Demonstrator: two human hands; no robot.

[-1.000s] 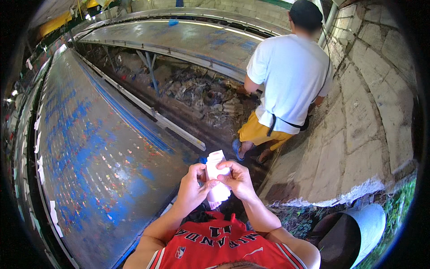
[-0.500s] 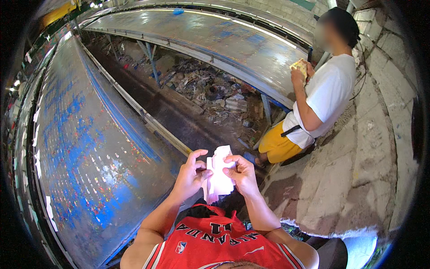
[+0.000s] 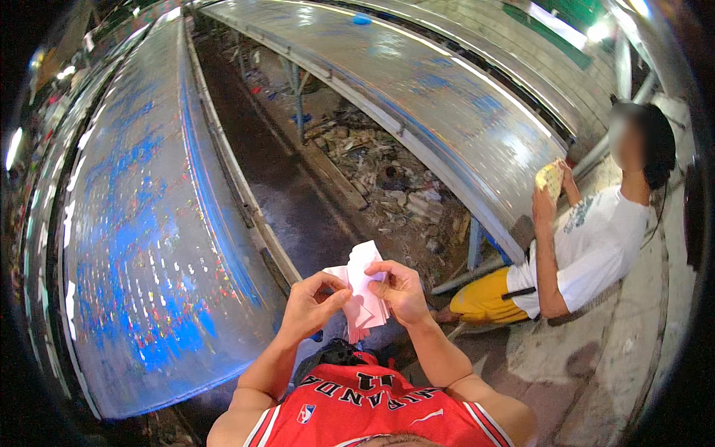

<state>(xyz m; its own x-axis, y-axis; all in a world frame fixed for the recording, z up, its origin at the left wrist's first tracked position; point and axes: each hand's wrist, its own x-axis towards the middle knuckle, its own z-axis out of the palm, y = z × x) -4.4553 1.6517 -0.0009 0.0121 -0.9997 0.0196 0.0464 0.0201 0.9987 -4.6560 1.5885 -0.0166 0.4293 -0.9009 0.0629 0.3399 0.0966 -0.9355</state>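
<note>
A small stack of pale pink paper slips (image 3: 363,287) is up in front of my chest, its lower edges slightly fanned. My right hand (image 3: 404,293) grips the stack along its right side, thumb on the near face and fingers bent over the top. On the left side, my left hand (image 3: 313,302) pinches at the edge of a slip between thumb and curled index finger. One slip's corner sticks out to the left there, above the thumb. The remaining left fingers are folded and partly hidden.
A long printing table (image 3: 141,246), stained blue with coloured specks, runs along my left. Another long table (image 3: 462,97) stretches across the far side. Debris (image 3: 395,175) lies on the ground between them. At right, another person (image 3: 596,231) in white shirt and yellow shorts holds something yellowish (image 3: 550,180).
My left index finger has come down from a raised position to the paper, and a slip's corner now juts left. The view has turned, shifting the other person right and lower.
</note>
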